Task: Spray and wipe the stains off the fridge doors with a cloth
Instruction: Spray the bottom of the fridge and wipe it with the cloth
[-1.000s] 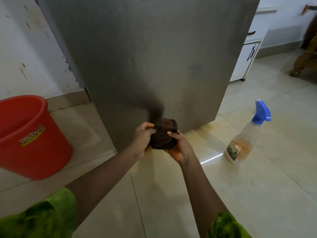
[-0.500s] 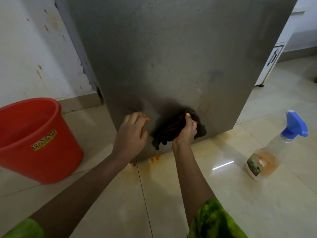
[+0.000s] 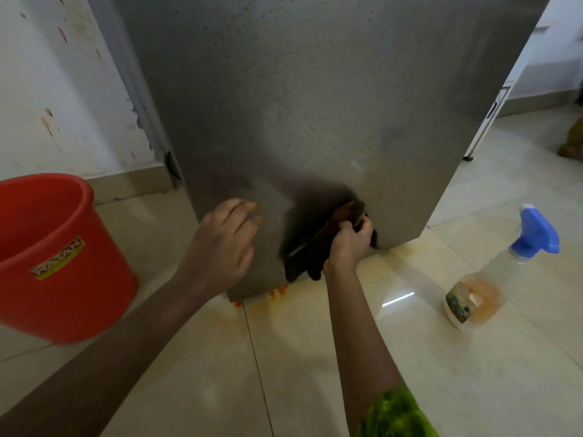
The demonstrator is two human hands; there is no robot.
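The grey fridge door fills the upper middle, speckled with small marks. My right hand grips a dark brown cloth and presses it against the door's lower right part. My left hand rests flat on the door's lower left, fingers relaxed and spread. Orange stains sit on the floor under the door's bottom edge. A spray bottle with a blue trigger and orange liquid stands on the floor to the right, apart from both hands.
A red bucket stands on the tiled floor at the left, close to my left forearm. A stained white wall is behind it. A white cabinet shows at the far right behind the fridge.
Both hands held the bunched cloth in front of the door; now my right hand alone presses it on the lower door and has slid right. My left hand moved onto the door.
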